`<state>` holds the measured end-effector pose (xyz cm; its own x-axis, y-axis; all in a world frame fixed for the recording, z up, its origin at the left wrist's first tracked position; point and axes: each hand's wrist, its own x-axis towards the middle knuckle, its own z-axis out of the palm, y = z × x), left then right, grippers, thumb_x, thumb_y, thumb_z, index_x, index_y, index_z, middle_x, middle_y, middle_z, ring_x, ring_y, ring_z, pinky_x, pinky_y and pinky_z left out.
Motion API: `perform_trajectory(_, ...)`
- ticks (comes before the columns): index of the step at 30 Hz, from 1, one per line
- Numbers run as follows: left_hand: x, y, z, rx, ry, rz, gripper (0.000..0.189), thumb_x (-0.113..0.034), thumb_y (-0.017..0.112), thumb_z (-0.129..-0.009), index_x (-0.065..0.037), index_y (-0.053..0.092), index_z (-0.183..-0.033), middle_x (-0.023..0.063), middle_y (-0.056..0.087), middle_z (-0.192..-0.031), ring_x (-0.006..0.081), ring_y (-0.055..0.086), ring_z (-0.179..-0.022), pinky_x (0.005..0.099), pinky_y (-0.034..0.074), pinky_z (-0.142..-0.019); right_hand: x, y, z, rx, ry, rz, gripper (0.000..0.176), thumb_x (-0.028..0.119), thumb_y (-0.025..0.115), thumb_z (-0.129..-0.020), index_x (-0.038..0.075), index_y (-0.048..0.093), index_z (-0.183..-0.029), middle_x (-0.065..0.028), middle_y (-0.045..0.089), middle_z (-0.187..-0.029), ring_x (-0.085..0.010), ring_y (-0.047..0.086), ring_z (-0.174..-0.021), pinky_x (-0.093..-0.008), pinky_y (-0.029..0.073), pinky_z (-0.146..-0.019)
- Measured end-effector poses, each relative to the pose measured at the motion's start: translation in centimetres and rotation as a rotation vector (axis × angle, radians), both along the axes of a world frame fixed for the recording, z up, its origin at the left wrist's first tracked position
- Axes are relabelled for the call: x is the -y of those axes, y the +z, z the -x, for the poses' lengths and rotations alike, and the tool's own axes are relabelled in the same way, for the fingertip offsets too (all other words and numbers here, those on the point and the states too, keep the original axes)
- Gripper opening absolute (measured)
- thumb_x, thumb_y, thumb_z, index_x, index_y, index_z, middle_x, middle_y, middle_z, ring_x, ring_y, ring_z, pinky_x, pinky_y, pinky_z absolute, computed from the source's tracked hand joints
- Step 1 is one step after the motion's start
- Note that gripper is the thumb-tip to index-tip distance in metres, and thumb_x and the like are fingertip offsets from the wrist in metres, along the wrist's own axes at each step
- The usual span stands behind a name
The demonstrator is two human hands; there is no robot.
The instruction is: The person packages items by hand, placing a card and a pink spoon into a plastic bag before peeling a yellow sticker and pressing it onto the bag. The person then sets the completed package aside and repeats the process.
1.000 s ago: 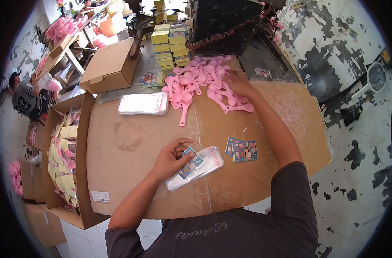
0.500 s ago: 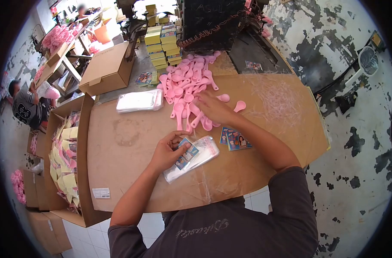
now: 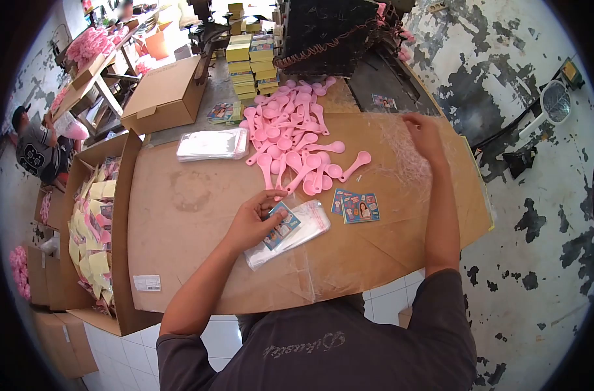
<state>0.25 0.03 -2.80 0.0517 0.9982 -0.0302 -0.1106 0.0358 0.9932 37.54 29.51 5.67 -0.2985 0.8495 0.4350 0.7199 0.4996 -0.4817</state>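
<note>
My left hand (image 3: pixel 256 221) is closed on a small blue printed card (image 3: pixel 284 229), thumb on top. The card lies over a stack of clear plastic bags (image 3: pixel 290 242) on the cardboard-covered table. My right hand (image 3: pixel 425 138) hovers over a heap of thin clear plastic strips (image 3: pixel 401 159) at the right, fingers curled together; what they hold, if anything, I cannot make out. Between the hands, loose blue cards (image 3: pixel 360 208) rest on the cardboard. A pile of pink measuring spoons (image 3: pixel 290 124) spreads just beyond my left hand, with one spoon (image 3: pixel 357 165) lying apart on its right.
Another pack of clear bags (image 3: pixel 212 144) lies at the left. An open carton (image 3: pixel 131 228) of filled packets stands along the table's left edge. Behind are a closed box (image 3: pixel 163 94), stacks of cards (image 3: pixel 240 65) and a black case (image 3: pixel 316 39). A person (image 3: pixel 39 146) sits far left.
My right hand has left the spoon pile and swung right to the plastic strips. The lone spoon's handle now shows. My left hand keeps the card in nearly the same place.
</note>
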Motion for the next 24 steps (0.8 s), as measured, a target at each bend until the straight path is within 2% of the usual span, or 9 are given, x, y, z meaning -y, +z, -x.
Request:
perform_trajectory(2,0.0,0.1,0.0,-0.001,0.003,0.006,0.043,-0.002,0.068,-0.099,-0.003,0.055,-0.139,0.0074,0.071,-0.112,0.0078,0.068,-0.097,0.0231,0.056,-0.081,1.2,3.5,-2.5,-0.309,0.180,0.321,0.028,0.024,0.059,-0.105,0.001,0.074,-0.113,-0.0119,0.077,-0.107,-0.0212,0.072,-0.107,-0.0362,0.052,-0.097)
perform_trajectory(5,0.0,0.4,-0.1,0.000,0.006,0.018,0.044,0.001,0.067,-0.098,-0.002,0.054,-0.140,0.0079,0.072,-0.110,0.0070,0.067,-0.095,0.0225,0.055,-0.079,1.0,4.0,-6.6,-0.859,0.510,0.559,0.026,0.020,0.059,-0.105,0.001,0.072,-0.118,-0.0086,0.075,-0.116,-0.0201,0.071,-0.109,-0.0366,0.052,-0.099)
perform_trajectory(6,0.0,0.4,0.0,-0.005,-0.002,0.029,0.044,0.001,0.068,-0.098,-0.002,0.054,-0.140,0.0079,0.072,-0.111,0.0071,0.067,-0.095,0.0226,0.055,-0.078,0.6,3.5,-7.2,-0.764,0.306,0.651,0.023,0.011,0.060,-0.102,-0.001,0.070,-0.120,-0.0125,0.073,-0.121,-0.0214,0.070,-0.112,-0.0381,0.051,-0.102)
perform_trajectory(9,-0.2,0.3,0.3,-0.013,-0.012,0.043,0.045,-0.001,0.068,-0.098,-0.004,0.054,-0.141,0.0076,0.071,-0.111,0.0074,0.068,-0.093,0.0227,0.055,-0.077,-3.0,-2.5,-12.7,0.650,-0.360,0.087,0.026,0.003,0.058,-0.099,-0.001,0.069,-0.121,-0.0128,0.074,-0.118,-0.0213,0.070,-0.113,-0.0388,0.052,-0.102)
perform_trajectory(10,-0.3,0.2,0.2,-0.007,-0.006,0.034,0.046,0.000,0.067,-0.098,-0.004,0.053,-0.141,0.0073,0.072,-0.110,0.0074,0.068,-0.093,0.0225,0.055,-0.077,-1.8,-1.1,-11.9,0.208,-0.054,-0.095,0.029,-0.001,0.057,-0.094,-0.001,0.070,-0.119,-0.0138,0.074,-0.114,-0.0241,0.071,-0.114,-0.0381,0.052,-0.100)
perform_trajectory(13,-0.2,1.0,-0.3,0.014,-0.005,0.054,0.048,0.001,0.067,-0.098,-0.003,0.052,-0.143,0.0068,0.072,-0.106,0.0077,0.068,-0.091,0.0222,0.055,-0.077,1.4,2.7,-8.1,-0.172,-0.012,0.303,0.029,-0.002,0.057,-0.092,0.000,0.071,-0.117,-0.0140,0.074,-0.114,-0.0246,0.069,-0.117,-0.0361,0.052,-0.100)
perform_trajectory(16,0.2,2.0,0.0,-0.041,-0.047,0.061,0.050,0.001,0.067,-0.098,-0.003,0.051,-0.144,0.0066,0.073,-0.102,0.0084,0.069,-0.090,0.0229,0.055,-0.077,3.5,1.2,-3.0,-0.182,0.150,0.437,0.026,-0.003,0.059,-0.091,0.000,0.072,-0.114,-0.0127,0.073,-0.111,-0.0241,0.069,-0.115,-0.0367,0.052,-0.099)
perform_trajectory(20,0.2,1.8,0.3,-0.002,-0.087,-0.005,0.049,0.000,0.066,-0.100,-0.002,0.049,-0.146,0.0096,0.074,-0.110,0.0101,0.069,-0.099,0.0260,0.057,-0.085,7.3,-2.9,4.7,0.204,0.656,-0.096,0.021,0.001,0.068,-0.089,0.007,0.073,-0.109,-0.0101,0.072,-0.111,-0.0293,0.066,-0.108,-0.0415,0.051,-0.096)
perform_trajectory(24,0.4,3.2,-0.3,0.024,-0.064,0.034,0.047,-0.002,0.067,-0.100,0.000,0.051,-0.145,0.0090,0.074,-0.110,0.0103,0.069,-0.099,0.0265,0.057,-0.084,7.4,-4.5,7.1,0.423,0.646,-0.167,0.023,0.003,0.069,-0.088,0.007,0.073,-0.110,-0.0108,0.069,-0.113,-0.0332,0.065,-0.106,-0.0430,0.050,-0.095)
